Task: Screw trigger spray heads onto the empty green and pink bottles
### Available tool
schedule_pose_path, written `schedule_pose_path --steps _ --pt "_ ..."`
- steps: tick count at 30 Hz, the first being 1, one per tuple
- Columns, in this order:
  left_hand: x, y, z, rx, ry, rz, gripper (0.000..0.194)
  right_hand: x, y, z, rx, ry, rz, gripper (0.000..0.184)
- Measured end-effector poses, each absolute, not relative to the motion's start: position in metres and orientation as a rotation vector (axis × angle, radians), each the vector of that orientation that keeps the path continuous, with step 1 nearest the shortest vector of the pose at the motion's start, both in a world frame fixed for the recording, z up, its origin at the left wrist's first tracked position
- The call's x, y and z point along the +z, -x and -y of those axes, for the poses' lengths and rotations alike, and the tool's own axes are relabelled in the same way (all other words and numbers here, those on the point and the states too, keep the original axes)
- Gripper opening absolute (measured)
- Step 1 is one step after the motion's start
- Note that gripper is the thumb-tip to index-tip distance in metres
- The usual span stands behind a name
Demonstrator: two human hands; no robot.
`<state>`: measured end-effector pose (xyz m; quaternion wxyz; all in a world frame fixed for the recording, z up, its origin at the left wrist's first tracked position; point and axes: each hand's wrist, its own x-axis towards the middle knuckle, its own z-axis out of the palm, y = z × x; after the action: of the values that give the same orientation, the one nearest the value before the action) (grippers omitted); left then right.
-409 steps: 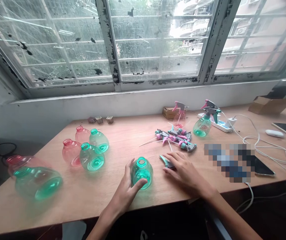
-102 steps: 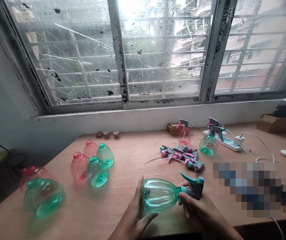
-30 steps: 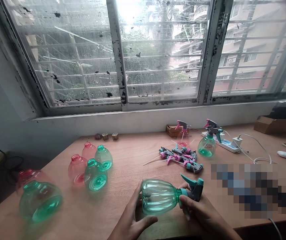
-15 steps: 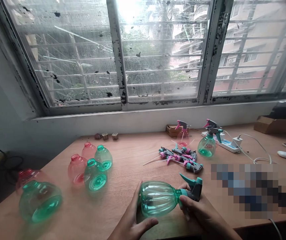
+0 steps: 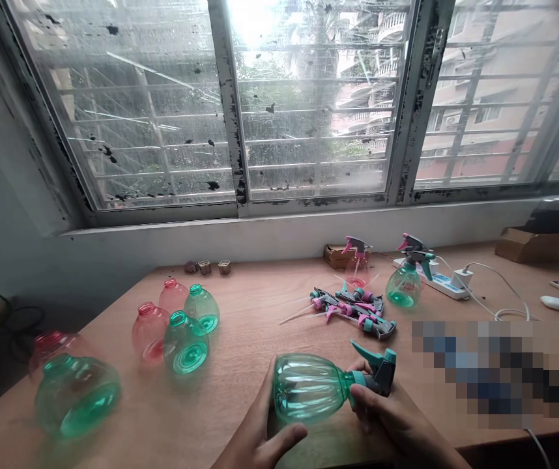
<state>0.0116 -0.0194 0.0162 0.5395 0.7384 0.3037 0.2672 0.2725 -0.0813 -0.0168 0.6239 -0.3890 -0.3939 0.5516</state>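
A clear green spray bottle point(image 5: 309, 387) lies on its side in the air just above the table's front, its base toward the left. My left hand point(image 5: 266, 431) cups that base, thumb underneath and fingers mostly hidden behind it. At the neck, my right hand point(image 5: 391, 417) pinches the teal collar of the grey-and-teal trigger sprayer point(image 5: 382, 372), which sits on the bottle's mouth. Its trigger points up. Beyond the hands is a heap of loose pink, teal and grey trigger sprayers point(image 5: 352, 307) with thin tubes.
Open-necked green bottles point(image 5: 186, 345) and pink bottles point(image 5: 150, 332) stand at the left. Fitted spray bottles, one pink point(image 5: 358, 270) and one green point(image 5: 403, 286), are at the back right beside a power strip point(image 5: 448, 284) with cables. A cardboard box point(image 5: 538, 244) occupies the far right.
My right thumb and fingers have shifted very slightly at the collar. The bottle and both hands are otherwise nearly where they were.
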Motion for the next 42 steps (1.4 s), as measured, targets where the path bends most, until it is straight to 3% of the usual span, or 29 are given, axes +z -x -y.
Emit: schedule_pose_path --steps 11,17,24,31,42 --pt "0.017 -0.015 0.021 0.691 -1.736 -0.717 0.102 -0.022 -0.275 0.079 1.237 0.921 0.899 0.044" --pt "0.017 -0.017 0.018 0.696 -1.7 -0.741 0.085 -0.02 -0.275 0.079 1.206 0.924 0.913 0.041" --pt "0.001 -0.011 0.01 0.746 -1.709 -0.841 0.097 -0.019 -0.274 0.079 1.212 0.942 0.915 0.044" --pt "0.008 -0.005 0.008 0.658 -1.44 -0.587 0.073 -0.018 -0.276 0.081 1.209 0.987 0.928 0.046" --pt "0.009 -0.009 0.004 0.72 -1.39 -0.499 0.081 -0.017 -0.274 0.082 1.211 0.994 0.889 0.047"
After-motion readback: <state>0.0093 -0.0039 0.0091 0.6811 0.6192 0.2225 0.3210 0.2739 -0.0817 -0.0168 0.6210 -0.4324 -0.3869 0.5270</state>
